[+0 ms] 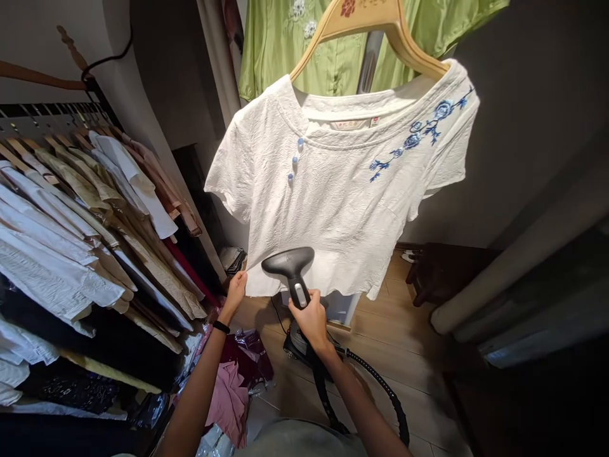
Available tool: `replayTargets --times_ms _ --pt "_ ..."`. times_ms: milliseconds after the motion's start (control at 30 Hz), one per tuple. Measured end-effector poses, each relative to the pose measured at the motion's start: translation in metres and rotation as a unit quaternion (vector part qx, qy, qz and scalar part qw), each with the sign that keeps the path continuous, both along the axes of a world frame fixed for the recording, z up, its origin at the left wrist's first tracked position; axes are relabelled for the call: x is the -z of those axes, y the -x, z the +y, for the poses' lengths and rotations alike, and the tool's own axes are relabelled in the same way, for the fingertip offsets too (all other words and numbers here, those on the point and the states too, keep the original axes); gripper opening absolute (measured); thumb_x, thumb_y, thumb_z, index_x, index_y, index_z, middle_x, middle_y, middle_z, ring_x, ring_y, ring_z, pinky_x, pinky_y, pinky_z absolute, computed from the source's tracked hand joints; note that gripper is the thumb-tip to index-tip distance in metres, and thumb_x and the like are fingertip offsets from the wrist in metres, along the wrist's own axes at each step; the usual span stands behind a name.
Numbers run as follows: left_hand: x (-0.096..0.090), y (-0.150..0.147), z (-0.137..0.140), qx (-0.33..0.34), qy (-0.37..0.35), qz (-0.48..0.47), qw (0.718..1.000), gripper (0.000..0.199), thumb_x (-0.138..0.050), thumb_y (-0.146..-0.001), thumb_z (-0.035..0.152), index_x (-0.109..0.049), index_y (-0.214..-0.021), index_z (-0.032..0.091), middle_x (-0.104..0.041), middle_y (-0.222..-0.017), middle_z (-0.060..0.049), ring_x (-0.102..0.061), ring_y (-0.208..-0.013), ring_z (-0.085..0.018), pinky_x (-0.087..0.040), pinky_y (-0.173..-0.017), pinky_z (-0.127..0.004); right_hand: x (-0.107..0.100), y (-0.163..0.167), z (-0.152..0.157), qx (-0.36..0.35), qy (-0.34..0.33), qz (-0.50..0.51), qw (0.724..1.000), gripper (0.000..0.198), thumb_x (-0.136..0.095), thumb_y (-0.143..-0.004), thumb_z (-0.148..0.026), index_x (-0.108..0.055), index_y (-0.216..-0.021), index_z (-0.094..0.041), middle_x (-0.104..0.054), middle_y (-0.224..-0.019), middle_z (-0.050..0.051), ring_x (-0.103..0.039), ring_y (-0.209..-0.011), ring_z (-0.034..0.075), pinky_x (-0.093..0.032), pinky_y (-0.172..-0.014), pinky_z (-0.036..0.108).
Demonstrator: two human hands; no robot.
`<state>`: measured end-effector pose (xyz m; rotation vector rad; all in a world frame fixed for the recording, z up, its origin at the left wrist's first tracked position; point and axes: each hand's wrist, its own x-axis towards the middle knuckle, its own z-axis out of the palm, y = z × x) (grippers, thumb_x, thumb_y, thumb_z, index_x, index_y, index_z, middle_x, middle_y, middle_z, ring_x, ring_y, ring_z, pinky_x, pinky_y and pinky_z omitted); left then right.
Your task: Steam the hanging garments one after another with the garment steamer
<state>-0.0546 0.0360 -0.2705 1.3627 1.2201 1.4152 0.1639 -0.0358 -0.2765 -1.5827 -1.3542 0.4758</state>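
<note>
A white short-sleeved blouse (328,190) with blue flower embroidery and blue buttons hangs from a wooden hanger (368,25). My left hand (235,292) pinches the blouse's lower left corner between the fingers. In my right hand (311,320) is the handle of a black garment steamer head (288,261), its wide face against the front of the blouse near the hem. A black ribbed hose (380,381) curves over the floor below, beside the dark steamer base (295,343), which my right hand and forearm partly cover.
A light green garment (328,66) hangs behind the blouse. On the left stands a rack packed with hanging clothes (95,209). Pink cloth (228,403) and dark red plastic-wrapped garments (254,355) lie on the floor. A dark wooden stool (442,270) and a curtain (514,254) are at the right.
</note>
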Motion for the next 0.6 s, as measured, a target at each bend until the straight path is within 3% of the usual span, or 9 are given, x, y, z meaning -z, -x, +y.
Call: replayTargets --times_ms 167,267,333,433,600 --pt "-0.006 0.002 0.000 -0.009 0.010 -0.022 1.000 0.048 -0.052 -0.076 0.067 -0.051 -0.080 0.018 -0.055 -0.072 0.000 -0.050 -0.065 -0.012 -0.042 -0.061 -0.023 0.055 0.000 -0.011 -0.023 0.073 -0.031 0.997 0.031 -0.055 -0.072 -0.040 -0.036 -0.091 -0.024 -0.060 -0.068 0.000 -0.062 -0.064 0.024 -0.036 -0.056 0.027" --pt "-0.007 0.007 0.002 -0.017 -0.009 -0.012 1.000 0.044 -0.052 -0.079 0.062 -0.052 -0.079 0.018 -0.054 -0.071 0.001 -0.049 -0.066 -0.012 -0.042 -0.063 -0.024 0.066 -0.003 -0.023 -0.027 0.087 -0.037 0.995 0.032 -0.056 -0.070 -0.040 -0.037 -0.090 -0.024 -0.060 -0.070 0.000 -0.062 -0.064 0.023 -0.036 -0.055 0.027" --pt "-0.007 0.012 0.003 -0.031 -0.033 0.037 0.998 0.040 -0.051 -0.082 0.057 -0.054 -0.078 0.018 -0.053 -0.071 0.000 -0.049 -0.068 -0.013 -0.042 -0.065 -0.024 0.058 -0.003 -0.027 -0.018 0.082 -0.023 0.996 0.033 -0.057 -0.070 -0.042 -0.037 -0.090 -0.024 -0.061 -0.071 0.001 -0.062 -0.065 0.023 -0.036 -0.055 0.027" --pt "-0.007 0.018 0.004 -0.069 -0.070 0.110 0.989 0.037 -0.053 -0.082 0.053 -0.060 -0.079 0.017 -0.057 -0.078 -0.003 -0.052 -0.077 -0.017 -0.043 -0.073 -0.027 0.031 -0.002 -0.026 0.005 0.049 0.003 0.999 0.035 -0.057 -0.070 -0.044 -0.036 -0.090 -0.024 -0.061 -0.072 0.000 -0.062 -0.067 0.023 -0.038 -0.057 0.028" --pt "-0.006 0.020 0.002 -0.082 -0.074 0.117 0.987 0.036 -0.057 -0.079 0.051 -0.064 -0.083 0.016 -0.064 -0.084 -0.006 -0.056 -0.083 -0.020 -0.043 -0.076 -0.029 -0.010 0.009 -0.010 0.001 -0.021 0.032 0.999 0.037 -0.058 -0.072 -0.045 -0.036 -0.093 -0.024 -0.062 -0.076 0.002 -0.063 -0.073 0.025 -0.041 -0.061 0.029"
